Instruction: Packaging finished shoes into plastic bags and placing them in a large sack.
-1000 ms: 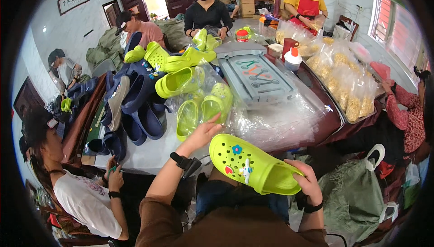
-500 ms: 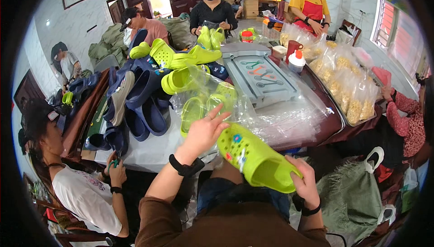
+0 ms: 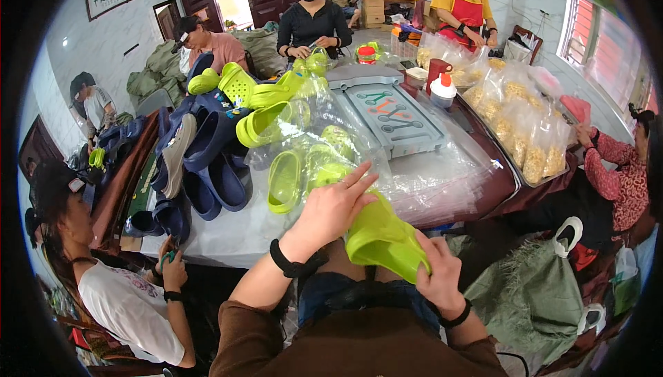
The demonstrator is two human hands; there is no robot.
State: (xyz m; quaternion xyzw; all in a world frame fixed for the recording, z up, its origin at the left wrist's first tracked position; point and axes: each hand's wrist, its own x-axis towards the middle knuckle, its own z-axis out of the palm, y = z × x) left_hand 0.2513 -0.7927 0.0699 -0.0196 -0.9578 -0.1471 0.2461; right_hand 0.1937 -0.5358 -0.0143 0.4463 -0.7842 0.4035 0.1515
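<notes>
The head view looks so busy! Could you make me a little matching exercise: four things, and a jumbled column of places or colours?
Things:
1. Nearest lime-green clog
2. Dark blue shoes
3. Panel with wrench shapes
4. Standing person's apron

Places or colours:
A. Red
B. Heaped left of the panel
C. In the grip of the right hand
D. Grey

Pairs: 1-C, 2-B, 3-D, 4-A

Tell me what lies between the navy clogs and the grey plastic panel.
Head view: lime-green clogs, some under clear plastic film.
</notes>
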